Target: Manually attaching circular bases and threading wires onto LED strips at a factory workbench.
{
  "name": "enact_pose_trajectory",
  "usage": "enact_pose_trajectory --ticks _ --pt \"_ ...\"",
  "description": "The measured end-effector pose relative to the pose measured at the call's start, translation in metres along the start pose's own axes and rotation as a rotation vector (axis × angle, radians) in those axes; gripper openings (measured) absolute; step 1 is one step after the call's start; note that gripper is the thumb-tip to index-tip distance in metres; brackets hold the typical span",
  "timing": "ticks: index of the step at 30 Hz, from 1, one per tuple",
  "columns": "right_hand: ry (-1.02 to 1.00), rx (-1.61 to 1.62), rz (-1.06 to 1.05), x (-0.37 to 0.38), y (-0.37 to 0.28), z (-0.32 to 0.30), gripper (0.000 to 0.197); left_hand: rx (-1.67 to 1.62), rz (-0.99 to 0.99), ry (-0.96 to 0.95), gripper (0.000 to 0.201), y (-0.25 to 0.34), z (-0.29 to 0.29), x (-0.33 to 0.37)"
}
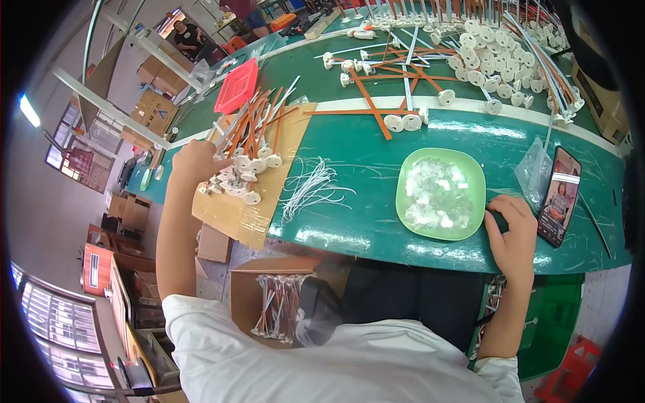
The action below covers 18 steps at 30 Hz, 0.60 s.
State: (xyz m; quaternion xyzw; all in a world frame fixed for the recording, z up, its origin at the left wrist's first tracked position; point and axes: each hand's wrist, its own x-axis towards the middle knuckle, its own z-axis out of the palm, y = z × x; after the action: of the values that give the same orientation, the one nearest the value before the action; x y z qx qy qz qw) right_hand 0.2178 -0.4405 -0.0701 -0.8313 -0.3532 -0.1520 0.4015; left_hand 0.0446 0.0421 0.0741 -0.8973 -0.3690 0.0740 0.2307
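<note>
My left hand [195, 162] is at the left edge of a pile of white round-headed pieces [248, 168] with brown and white strips, lying on a sheet of brown cardboard [252, 225]. Its fingers are curled in at the pieces, and what they grip is hidden. My right hand [514, 232] rests on the green table, thumb and fingers apart, holding nothing. Just left of it stands a light green square tray [479, 201] with small clear and white bits [433, 191] in it. Between the cardboard and the tray lies a loose bunch of thin white ties [312, 190].
A phone [560, 196] showing a person leans at the right beside a clear plastic bag [534, 176]. More strips with round heads [497, 57] are heaped at the back. A red tray [238, 86] stands at back left. Below the table sits an open carton [245, 295] of bundled strips.
</note>
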Motion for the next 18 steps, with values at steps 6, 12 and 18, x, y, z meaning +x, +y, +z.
enact_pose_trajectory --ticks 6,12,18 --pt "-0.018 0.001 0.027 -0.001 0.004 -0.001 0.014 0.098 0.049 0.084 0.043 0.035 -0.023 0.004" --pt "-0.011 -0.019 -0.005 0.0 0.007 -0.001 0.016 -0.359 0.442 0.361 0.032 0.141 0.0 0.044" --pt "0.008 0.029 -0.024 -0.002 0.01 0.002 0.013 -0.405 0.595 0.269 0.061 0.238 -0.026 0.02"
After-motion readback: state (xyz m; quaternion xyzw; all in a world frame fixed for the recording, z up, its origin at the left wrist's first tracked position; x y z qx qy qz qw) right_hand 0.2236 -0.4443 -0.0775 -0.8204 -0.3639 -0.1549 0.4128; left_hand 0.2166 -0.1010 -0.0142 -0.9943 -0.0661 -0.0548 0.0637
